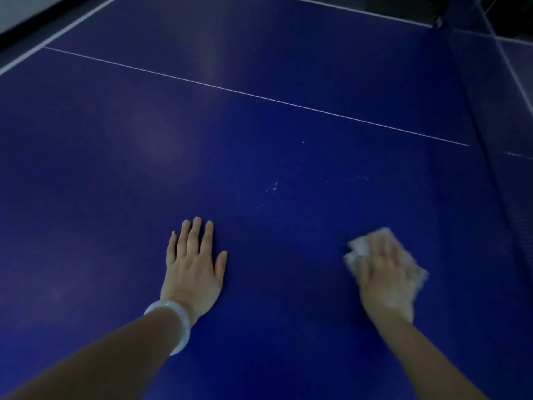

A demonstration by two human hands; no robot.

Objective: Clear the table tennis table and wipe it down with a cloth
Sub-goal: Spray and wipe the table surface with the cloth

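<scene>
My left hand (193, 265), a pale bangle (180, 324) on its wrist, lies flat with fingers straight on the blue table tennis table (259, 125), while my right hand (385, 272), blurred, presses the white cloth (359, 246) flat near the net (490, 96) edge

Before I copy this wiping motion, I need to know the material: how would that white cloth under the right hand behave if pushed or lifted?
The crumpled white cloth looks soft and floppy: it bunches unevenly under the flat right hand. It is probably light, and likely slides easily on the smooth blue table tennis table, so it needs downward pressure. Lifted, it would probably drape.
</scene>
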